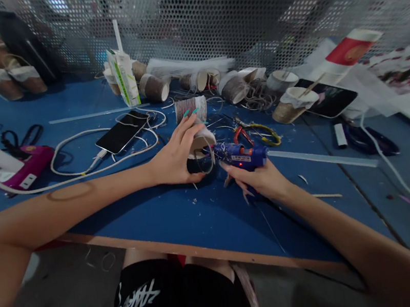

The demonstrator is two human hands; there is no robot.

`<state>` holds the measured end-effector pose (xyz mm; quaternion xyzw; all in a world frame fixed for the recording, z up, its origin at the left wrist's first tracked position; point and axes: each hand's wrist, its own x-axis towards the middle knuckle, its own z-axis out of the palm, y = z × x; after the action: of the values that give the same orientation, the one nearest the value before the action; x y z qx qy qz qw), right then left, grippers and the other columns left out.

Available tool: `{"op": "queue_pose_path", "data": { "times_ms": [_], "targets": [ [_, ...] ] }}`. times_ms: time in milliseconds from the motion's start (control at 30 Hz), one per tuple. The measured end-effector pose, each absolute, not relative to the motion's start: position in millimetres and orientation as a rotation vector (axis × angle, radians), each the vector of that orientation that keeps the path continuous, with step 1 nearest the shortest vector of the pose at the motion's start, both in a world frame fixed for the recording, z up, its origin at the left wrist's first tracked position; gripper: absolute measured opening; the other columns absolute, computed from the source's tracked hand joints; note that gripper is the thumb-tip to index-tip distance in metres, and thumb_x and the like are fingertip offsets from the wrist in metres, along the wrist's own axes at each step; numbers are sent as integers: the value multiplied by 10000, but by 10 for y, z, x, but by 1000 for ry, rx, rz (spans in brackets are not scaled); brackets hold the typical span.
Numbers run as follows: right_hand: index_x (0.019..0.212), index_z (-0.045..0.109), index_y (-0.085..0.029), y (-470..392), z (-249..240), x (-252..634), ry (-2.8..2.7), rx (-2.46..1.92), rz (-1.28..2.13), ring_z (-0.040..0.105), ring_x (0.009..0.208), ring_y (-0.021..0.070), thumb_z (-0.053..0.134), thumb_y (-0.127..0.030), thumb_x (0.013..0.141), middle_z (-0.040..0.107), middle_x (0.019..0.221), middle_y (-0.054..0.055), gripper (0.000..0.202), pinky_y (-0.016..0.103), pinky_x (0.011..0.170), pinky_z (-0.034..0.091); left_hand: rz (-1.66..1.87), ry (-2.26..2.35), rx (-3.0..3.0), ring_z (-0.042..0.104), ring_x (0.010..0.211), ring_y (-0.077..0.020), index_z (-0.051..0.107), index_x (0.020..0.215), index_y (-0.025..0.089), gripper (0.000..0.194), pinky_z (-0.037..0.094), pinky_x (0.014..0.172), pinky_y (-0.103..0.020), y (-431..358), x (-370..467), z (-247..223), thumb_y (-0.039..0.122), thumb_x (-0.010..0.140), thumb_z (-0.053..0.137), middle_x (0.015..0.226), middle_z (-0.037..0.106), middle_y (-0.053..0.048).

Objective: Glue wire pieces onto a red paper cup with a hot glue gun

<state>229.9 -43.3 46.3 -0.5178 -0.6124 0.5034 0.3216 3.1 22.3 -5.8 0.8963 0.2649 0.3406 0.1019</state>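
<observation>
A paper cup (201, 138) lies on its side under my left hand (180, 155), whose fingers wrap round it. Its open mouth faces me, slightly to the right. In my right hand (261, 178) is a blue glue gun (242, 154) with a small red light on its side. The gun's nozzle points left and reaches the cup's rim, where a thin cord loop hangs. Just behind my left fingertips is a cord-wrapped cup (192, 108). Whether the nozzle touches the cup cannot be made out.
Pliers with red and yellow handles (243, 136) lie behind the glue gun. A charging phone (122, 131) and a magenta power strip (31, 163) are at left. More wrapped cups, a drink carton (123, 78) and a flag (352, 49) stand behind. A clear glue stick (322, 157) lies right.
</observation>
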Motion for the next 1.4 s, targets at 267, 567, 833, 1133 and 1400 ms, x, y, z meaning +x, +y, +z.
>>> {"op": "queue_pose_path", "data": {
  "times_ms": [267,567,833,1133,1400],
  "targets": [
    [538,490,-238,-427,448,2298,-1636,-1409,1255,403,291,94,795,-393,639,450,335,-54,356,245,321,387,1008,790,2681,120,1545,-453,150,1547,172,1087,196,1226,-697,215,31,-47,581,729,737,1626,222,-259],
    [508,471,-252,-401,386,2303,-1661,-1440,1172,404,271,100,721,-324,673,441,325,-52,308,253,313,376,1019,776,2659,108,1542,-467,137,1556,166,1099,169,1231,-700,230,35,-64,596,736,730,1628,214,-258],
    [555,455,-249,-403,449,2236,-1633,-1508,1128,425,328,112,705,-280,643,463,398,-58,266,266,338,369,1031,773,2695,131,1541,-458,145,1542,161,1080,197,1219,-707,233,43,-65,619,746,713,1608,236,-284],
    [552,452,-240,-411,447,2205,-1627,-1580,1077,439,329,108,627,-297,620,493,415,-45,197,248,333,373,1024,770,2706,113,1544,-458,116,1551,159,1091,178,1232,-692,234,52,-64,585,744,714,1607,261,-261],
    [549,484,-232,-415,471,2184,-1571,-1633,1064,437,299,101,613,-295,595,490,390,-59,150,233,309,376,1050,758,2725,143,1539,-458,146,1540,151,1069,205,1218,-702,228,55,-63,570,740,718,1588,292,-276]
  ]
}}
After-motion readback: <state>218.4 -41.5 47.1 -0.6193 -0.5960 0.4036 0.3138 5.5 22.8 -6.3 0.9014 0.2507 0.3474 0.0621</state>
